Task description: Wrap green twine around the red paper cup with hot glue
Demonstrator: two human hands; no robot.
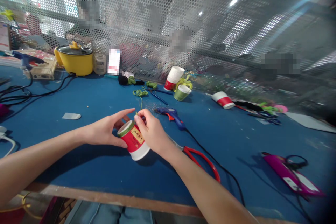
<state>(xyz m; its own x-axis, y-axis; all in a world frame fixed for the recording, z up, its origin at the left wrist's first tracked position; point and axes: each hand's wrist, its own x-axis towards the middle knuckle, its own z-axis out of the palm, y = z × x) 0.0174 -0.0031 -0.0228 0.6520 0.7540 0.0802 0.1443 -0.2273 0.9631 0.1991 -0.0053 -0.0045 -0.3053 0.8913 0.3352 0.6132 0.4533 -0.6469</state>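
A red and white paper cup (132, 143) is tilted over the front middle of the table, its narrow end facing away to the upper left. Green yarn (123, 130) is wound around that end in a band. My left hand (109, 129) grips the cup from the left, thumb low on its side, the other fingers partly hidden behind. At the band, my right hand (152, 129) pinches the yarn between thumb and forefinger. From there a strand runs back to a loose pile of green yarn (140, 93) on the table.
A blue glue gun (172, 114) lies just beyond my right hand, its cord running forward. Red-handled scissors (204, 159) lie partly under my right forearm. Stacked cups (174, 77) and a green-wrapped cup (182, 92) stand behind. A purple device (291, 175) lies right; a yellow pot (76, 61) stands back left.
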